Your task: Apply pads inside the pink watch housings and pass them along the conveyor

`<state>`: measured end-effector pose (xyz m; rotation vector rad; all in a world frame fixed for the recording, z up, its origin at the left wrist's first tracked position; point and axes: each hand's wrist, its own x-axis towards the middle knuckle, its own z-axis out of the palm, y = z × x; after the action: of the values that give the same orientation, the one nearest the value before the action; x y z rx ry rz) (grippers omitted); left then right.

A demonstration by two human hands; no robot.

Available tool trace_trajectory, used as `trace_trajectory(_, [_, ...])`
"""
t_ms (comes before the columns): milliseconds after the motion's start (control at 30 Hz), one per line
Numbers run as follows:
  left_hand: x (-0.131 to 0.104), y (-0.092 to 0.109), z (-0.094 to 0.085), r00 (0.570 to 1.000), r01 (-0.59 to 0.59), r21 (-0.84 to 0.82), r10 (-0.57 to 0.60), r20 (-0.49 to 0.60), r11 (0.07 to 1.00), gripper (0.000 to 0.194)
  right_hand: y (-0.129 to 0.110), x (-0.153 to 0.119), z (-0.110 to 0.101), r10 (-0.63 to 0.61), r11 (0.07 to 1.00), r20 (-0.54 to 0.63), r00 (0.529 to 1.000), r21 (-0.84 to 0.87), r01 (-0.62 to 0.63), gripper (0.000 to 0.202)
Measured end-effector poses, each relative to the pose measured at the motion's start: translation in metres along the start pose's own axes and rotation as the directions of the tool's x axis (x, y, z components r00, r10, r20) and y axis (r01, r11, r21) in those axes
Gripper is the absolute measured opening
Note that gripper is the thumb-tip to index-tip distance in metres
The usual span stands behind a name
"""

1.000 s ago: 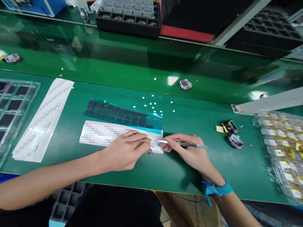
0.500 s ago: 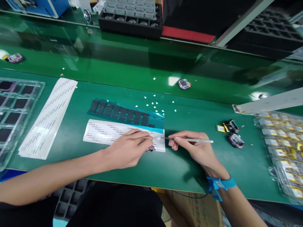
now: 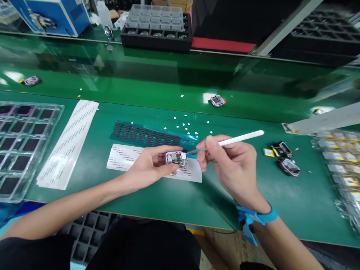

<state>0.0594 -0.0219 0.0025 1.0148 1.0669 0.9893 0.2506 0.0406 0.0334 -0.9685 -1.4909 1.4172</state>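
Note:
My left hand [image 3: 147, 165] grips a small open watch case [image 3: 174, 159] between thumb and fingers, its circuit board facing up. My right hand [image 3: 232, 161] pinches a slim white-handled tool [image 3: 242, 138] with a thin metal tip; I cannot tell if it is tweezers or a blade. That tip reaches a small white piece at the case's right end. Below the case lies a white printed backing sheet [image 3: 120, 157], partly covered by my left hand. Behind it is a teal film [image 3: 146, 134] bearing rows of dark strips.
Several white bits [image 3: 184, 124] are scattered behind the film. Printed strips [image 3: 69, 146] and a clear tray [image 3: 25, 150] lie left. Another open case [image 3: 217, 100] sits at the back; opened cases [image 3: 289, 167] and trays of battery-like parts [image 3: 344, 161] are right. A blue band [image 3: 257, 217] circles my right wrist.
My left hand has turned and lifted the case, so its board now shows. The tool has moved up from the backing sheet to the case, its handle tilted higher. The view has shifted slightly.

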Motion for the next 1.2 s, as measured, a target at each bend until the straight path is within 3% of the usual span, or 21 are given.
trace_trajectory(100, [-0.003, -0.005, 0.004, 0.998, -0.048, 0.009, 0.047, 0.035, 0.999, 0.053, 0.008, -0.009, 0.006, 0.059, 0.998, 0.062, 0.996, -0.022, -0.058, 0.036])
trace_trajectory(233, [-0.006, -0.009, 0.009, 0.993, -0.117, 0.067, 0.117, 0.003, 0.991, 0.05, 0.015, -0.013, 0.008, 0.06, 0.997, 0.065, 0.996, -0.055, -0.056, 0.034])
trace_trajectory(567, [-0.01, -0.004, 0.012, 0.991, -0.128, 0.076, 0.131, -0.034, 0.989, 0.049, 0.016, -0.016, 0.014, 0.026, 0.995, -0.014, 1.0, -0.096, -0.027, 0.035])
trace_trajectory(1000, [-0.01, -0.004, 0.013, 0.989, -0.135, 0.07, 0.139, -0.053, 0.988, 0.049, 0.018, -0.017, 0.014, 0.05, 0.996, -0.018, 0.999, -0.079, -0.051, 0.037])
trace_trajectory(1200, [-0.011, -0.005, 0.01, 0.977, -0.195, 0.155, 0.205, -0.05, 0.968, 0.045, 0.02, -0.02, 0.016, 0.022, 0.99, -0.016, 1.0, -0.138, -0.024, 0.036])
